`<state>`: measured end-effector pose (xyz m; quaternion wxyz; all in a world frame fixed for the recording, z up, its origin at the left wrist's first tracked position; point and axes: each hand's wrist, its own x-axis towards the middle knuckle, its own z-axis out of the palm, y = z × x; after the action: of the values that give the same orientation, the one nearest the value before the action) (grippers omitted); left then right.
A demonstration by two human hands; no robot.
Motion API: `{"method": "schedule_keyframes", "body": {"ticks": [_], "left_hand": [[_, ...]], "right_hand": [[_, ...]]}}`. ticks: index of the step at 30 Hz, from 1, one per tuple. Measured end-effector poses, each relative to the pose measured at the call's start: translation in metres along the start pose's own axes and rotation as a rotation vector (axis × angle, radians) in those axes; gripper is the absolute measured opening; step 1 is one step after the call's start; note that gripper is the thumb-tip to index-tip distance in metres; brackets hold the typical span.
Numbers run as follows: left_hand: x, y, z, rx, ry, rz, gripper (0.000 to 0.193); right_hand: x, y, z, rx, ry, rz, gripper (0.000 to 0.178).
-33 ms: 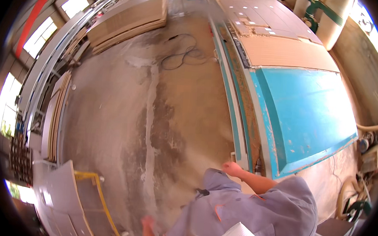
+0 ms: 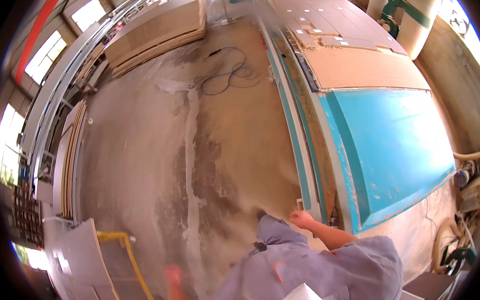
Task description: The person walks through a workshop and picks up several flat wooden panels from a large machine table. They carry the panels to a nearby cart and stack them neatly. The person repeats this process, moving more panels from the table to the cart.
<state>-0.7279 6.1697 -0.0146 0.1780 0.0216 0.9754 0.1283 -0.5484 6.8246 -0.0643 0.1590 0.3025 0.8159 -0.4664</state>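
Observation:
My right hand (image 2: pixel 300 219) is curled into a loose fist at the lower middle, with nothing visible in it. It is beside the near end of a long machine rail, a little to the left of the blue sloped machine cover (image 2: pixel 394 152). My left hand (image 2: pixel 173 277) hangs low over the concrete floor (image 2: pixel 141 161), smeared by motion. Its fingers cannot be made out. Neither hand visibly touches anything.
Brown panels (image 2: pixel 363 69) lie on the machine bed at the far right. A stack of boards (image 2: pixel 156 31) stands far left, with leaning boards (image 2: pixel 68 157) nearer. A loose cable (image 2: pixel 230 76) coils on the floor. A yellow frame (image 2: pixel 131 258) leans lower left.
My left hand has swung outward to the left and slightly up. My right hand has shifted slightly right and down. The floor and machine sit slightly differently in view.

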Motion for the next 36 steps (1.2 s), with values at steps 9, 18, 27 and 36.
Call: {"method": "schedule_keyframes", "body": {"ticks": [9, 18, 27, 36], "left_hand": [[0.317, 0.238, -0.067, -0.551, -0.216, 0.258, 0.009], [0.487, 0.359, 0.001, -0.07, -0.708, 0.174, 0.024], [0.856, 0.594, -0.058, 0.172, -0.583, 0.337, 0.018], [0.955, 1.085, -0.134, -0.501, -0.422, 0.601, 0.016]], "right_hand": [[0.194, -0.125, -0.086, 0.216, 0.235, 0.146, 0.032], [0.392, -0.232, -0.319, 0.251, 0.722, -0.002, 0.031], [0.483, -0.241, -0.533, 0.224, 1.118, 0.185, 0.037], [0.616, -0.221, -0.714, -0.121, 1.132, 0.425, 0.07]]}}
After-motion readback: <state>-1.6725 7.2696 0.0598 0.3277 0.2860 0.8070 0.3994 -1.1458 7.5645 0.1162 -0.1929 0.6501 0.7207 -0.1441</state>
